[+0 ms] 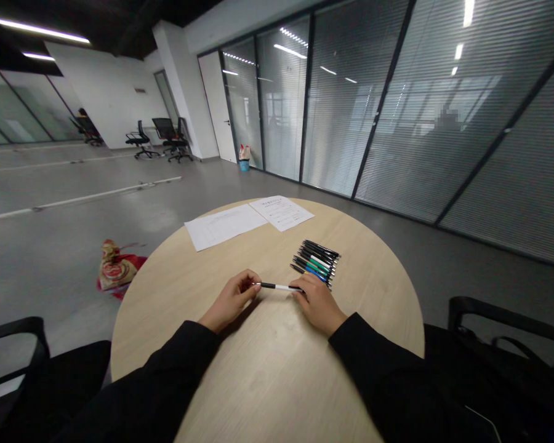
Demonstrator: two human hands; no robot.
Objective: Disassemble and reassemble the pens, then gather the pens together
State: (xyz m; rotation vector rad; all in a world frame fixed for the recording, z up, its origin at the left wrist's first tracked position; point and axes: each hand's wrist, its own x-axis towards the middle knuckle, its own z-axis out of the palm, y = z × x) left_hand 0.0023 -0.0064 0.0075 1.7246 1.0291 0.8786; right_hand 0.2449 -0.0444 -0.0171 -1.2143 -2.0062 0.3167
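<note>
A white pen with a black grip (281,287) spans the gap between my two hands, lying roughly level above the table. My left hand (233,299) pinches its tip end between thumb and fingers. Its other end is in the fingers of my right hand (317,301), which partly cover it. Just beyond my right hand, several pens (317,258) lie side by side in a slanted row, mostly black, with white, green and blue ones among them. My right hand hides part of the nearest pens.
Two printed sheets, a left one (226,226) and a right one (284,213), lie at the far side of the round wooden table (268,381). Black chairs stand at the left (69,375) and right (508,314). A tied bag (117,271) sits on the floor.
</note>
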